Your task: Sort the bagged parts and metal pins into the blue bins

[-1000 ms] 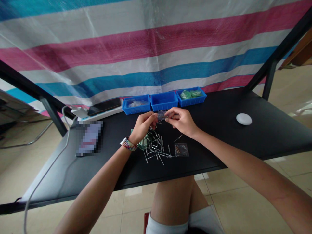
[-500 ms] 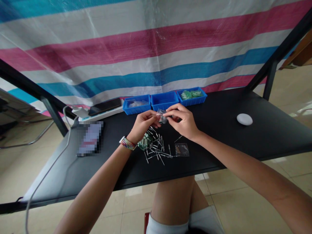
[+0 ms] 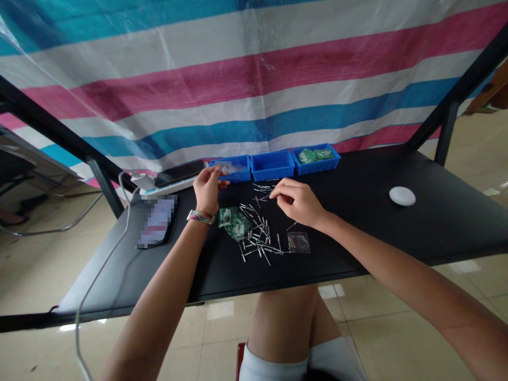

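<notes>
Black surface [image 3: 397, 238] bears scattered metal pins [image 3: 257, 235]. At the pile's eleven o'clock, the left hand [image 3: 207, 189] pinches a small clear bag [image 3: 220, 168] at the left blue bin [image 3: 239, 173]; at one o'clock, the right hand [image 3: 297, 203] curls onto pins, grip unclear.

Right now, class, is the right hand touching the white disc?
Apart: the head view shows bare black table between right hand and white disc.
</notes>
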`<action>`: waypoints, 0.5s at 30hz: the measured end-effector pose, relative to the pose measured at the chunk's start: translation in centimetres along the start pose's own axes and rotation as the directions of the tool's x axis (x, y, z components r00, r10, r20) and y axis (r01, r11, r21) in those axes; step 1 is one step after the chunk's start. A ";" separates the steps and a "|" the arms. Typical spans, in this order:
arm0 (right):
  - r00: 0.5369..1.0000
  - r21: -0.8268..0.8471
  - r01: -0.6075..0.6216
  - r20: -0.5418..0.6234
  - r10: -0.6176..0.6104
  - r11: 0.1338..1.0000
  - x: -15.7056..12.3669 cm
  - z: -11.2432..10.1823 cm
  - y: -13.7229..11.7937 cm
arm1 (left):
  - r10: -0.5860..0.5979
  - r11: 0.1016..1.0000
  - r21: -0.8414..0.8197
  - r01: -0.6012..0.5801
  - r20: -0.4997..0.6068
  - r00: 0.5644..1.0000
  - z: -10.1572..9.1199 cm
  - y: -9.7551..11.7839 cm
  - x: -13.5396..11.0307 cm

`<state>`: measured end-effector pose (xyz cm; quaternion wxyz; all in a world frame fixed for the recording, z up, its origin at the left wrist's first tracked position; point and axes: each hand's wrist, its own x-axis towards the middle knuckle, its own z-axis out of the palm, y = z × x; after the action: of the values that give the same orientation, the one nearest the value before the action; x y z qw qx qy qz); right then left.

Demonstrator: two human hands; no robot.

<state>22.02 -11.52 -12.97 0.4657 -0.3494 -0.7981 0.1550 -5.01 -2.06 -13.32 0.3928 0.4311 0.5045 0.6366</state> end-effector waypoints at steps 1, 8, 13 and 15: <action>1.000 -0.022 0.011 0.009 -0.011 1.000 -0.1 0.0 0.0 | -0.001 1.000 0.004 0.001 -0.011 1.000 -0.1 0.0 0.0; 0.999 -0.086 0.035 0.032 -0.033 0.996 0.0 -0.3 -0.2 | -0.002 0.999 0.051 0.003 -0.018 1.000 -0.1 -0.3 0.0; 0.991 -0.067 -0.038 0.127 0.047 0.997 0.7 -1.5 -0.3 | 0.090 0.982 0.170 -0.081 -0.047 0.995 -0.3 -0.4 0.1; 0.972 -0.057 -0.074 0.221 0.084 0.996 1.0 -2.3 -0.4 | 0.159 0.950 0.277 -0.147 -0.019 0.987 -0.5 -0.4 0.1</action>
<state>23.43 -11.28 -10.90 0.3578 -0.3724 -0.8344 0.1923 -5.47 -2.08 -13.79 0.2684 0.5062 0.5609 0.5976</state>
